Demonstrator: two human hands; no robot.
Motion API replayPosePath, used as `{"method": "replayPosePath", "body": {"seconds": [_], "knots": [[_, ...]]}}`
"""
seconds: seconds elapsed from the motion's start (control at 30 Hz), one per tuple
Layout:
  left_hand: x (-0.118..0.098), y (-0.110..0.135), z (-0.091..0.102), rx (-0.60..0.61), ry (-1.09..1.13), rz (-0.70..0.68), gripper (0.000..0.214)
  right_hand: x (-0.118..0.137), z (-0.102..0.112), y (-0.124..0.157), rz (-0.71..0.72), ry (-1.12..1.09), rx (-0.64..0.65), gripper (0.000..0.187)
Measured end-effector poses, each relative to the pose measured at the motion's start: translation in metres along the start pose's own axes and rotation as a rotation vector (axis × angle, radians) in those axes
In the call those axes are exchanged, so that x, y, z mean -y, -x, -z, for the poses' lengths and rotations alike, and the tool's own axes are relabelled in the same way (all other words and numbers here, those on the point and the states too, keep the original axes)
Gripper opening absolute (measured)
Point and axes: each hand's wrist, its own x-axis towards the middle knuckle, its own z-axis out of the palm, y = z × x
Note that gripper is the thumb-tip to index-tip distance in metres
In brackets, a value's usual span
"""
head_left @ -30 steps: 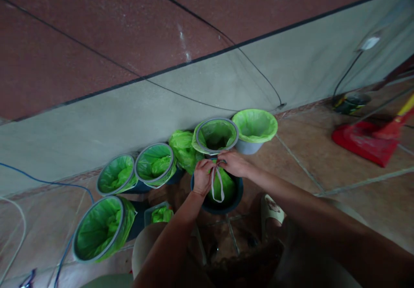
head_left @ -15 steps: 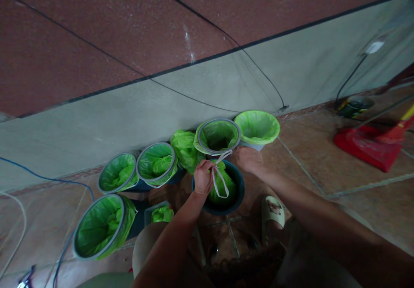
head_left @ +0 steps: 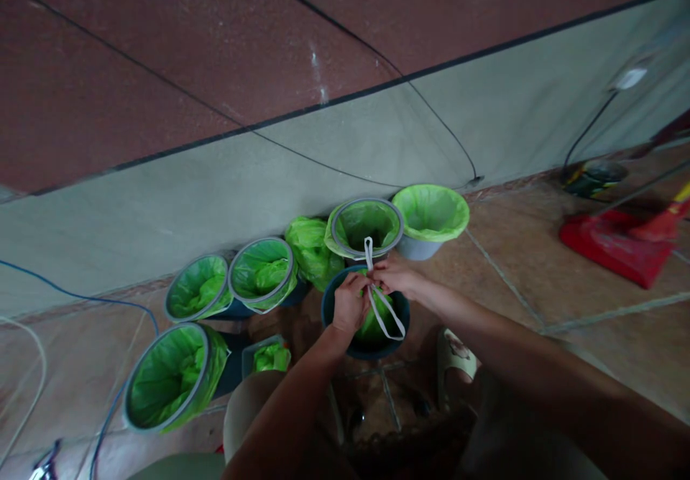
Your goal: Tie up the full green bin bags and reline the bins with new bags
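Your right hand has come back in against your left hand since half a second ago, when it stood off to the side. One loop of the white drawstring now stands up beyond your fingers, while the other hangs toward you and to the right. Both of your hands are pinched in at the tie, fingertips bunched on the drawstring; which finger grips which strand is too small to tell.

Widest of all, the red and grey wall rises beyond your hands, and the tiled floor spreads beneath them. Three green-lined bins sit left of your left hand. Directly under both hands is the blue bucket, and the green bag you are tying at sits inside it, partly hidden by your fingers. Just beyond your hands is a grey-rimmed bin, with a pale grey bin beside it, beyond your right hand. Well off to the right of that hand lies the red dustpan. Smaller again, a crumpled green bag rests beyond and left of your left hand, and your slipper shows below your right forearm.
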Motion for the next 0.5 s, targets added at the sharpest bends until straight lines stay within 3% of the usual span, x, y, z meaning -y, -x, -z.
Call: {"method": "replayPosePath", "body": {"seconds": [0.2,0.37,0.5], "knots": [[0.003,0.000,0.006,0.089,-0.018,-0.026,0.019,-0.005,0.006,-0.002,0.003,0.098,-0.018,0.014],[0.002,0.004,0.007,0.089,-0.133,0.038,0.019,-0.012,0.017,-0.013,-0.043,0.114,-0.124,0.017],[0.003,0.001,0.010,0.092,-0.204,0.169,0.020,-0.014,0.020,-0.014,-0.012,0.052,-0.102,0.015]]}}
